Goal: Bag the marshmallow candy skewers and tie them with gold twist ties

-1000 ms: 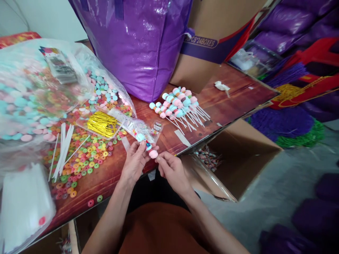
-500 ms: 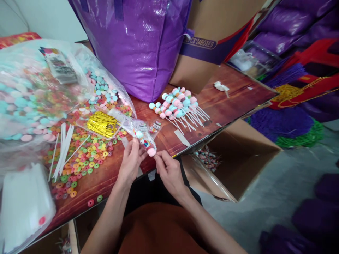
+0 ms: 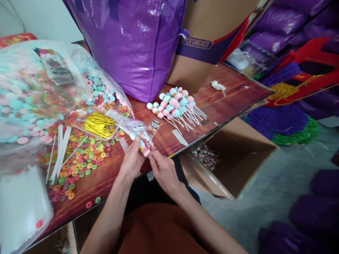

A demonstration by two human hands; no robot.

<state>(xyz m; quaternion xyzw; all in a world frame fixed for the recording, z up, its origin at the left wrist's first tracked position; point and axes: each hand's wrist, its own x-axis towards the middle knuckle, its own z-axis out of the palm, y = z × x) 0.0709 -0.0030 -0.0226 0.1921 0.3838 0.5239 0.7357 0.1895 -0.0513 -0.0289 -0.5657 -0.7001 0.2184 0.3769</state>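
My left hand (image 3: pixel 131 163) grips the mouth of a small clear printed bag (image 3: pixel 139 131) at the table's near edge. A candy skewer (image 3: pixel 145 151) with a pink piece at its end sits inside the bag's opening. My right hand (image 3: pixel 161 171) pinches the skewer's stick just below the bag. Both hands are closed and almost touch each other. A pile of finished pink, blue and white candy skewers (image 3: pixel 172 104) lies further back on the wooden table (image 3: pixel 227 98).
Gold twist ties (image 3: pixel 99 124) lie in a clear tray. White sticks (image 3: pixel 59 150) rest on loose ring candies (image 3: pixel 84 157). A big clear bag of candies (image 3: pixel 31 91) fills the left. A purple bag (image 3: pixel 137 42) stands behind. An open cardboard box (image 3: pixel 233 158) sits right of the table.
The skewer has slid further into the clear bag; the pink end piece is now at the bag's mouth. Both hands have shifted slightly left and closer together.
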